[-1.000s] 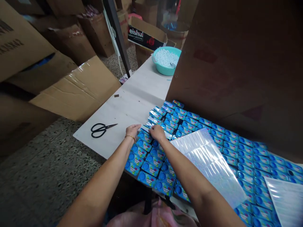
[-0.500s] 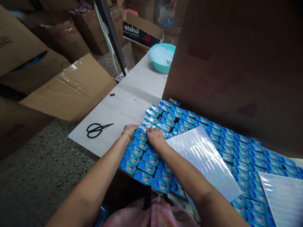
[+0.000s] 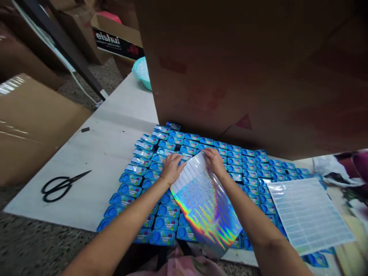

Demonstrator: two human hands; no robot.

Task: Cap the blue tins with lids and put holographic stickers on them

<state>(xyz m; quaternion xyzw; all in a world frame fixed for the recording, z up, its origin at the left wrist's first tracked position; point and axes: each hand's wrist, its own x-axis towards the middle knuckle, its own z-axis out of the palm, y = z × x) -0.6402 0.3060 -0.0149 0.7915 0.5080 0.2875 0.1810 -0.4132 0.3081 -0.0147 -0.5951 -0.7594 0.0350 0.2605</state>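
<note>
A shiny holographic sticker sheet (image 3: 207, 199), throwing rainbow reflections, lies tilted between my hands above rows of small blue tins (image 3: 166, 212). My right hand (image 3: 214, 161) pinches its far corner. At the sheet's left edge my left hand (image 3: 172, 168) has its fingers closed, thumb against the sheet; the fingertips are partly hidden. Printed lids with a round blue part show on the tins, and those in the left rows carry shiny strips across one end. A second sticker sheet (image 3: 312, 214) rests on the tins to the right.
Black scissors (image 3: 66, 186) lie on the white table (image 3: 94, 153) at the left. A large cardboard box (image 3: 244, 76) stands along the back. Behind its left edge is a turquoise basin (image 3: 140, 73) of small white pieces. Another cardboard box (image 3: 34, 122) sits beyond the table's left edge.
Both hands have left the strip-covered tins at the left and moved to the sticker sheet, which is now lifted and bent. The view has swung right, bringing more of the second sheet into sight.
</note>
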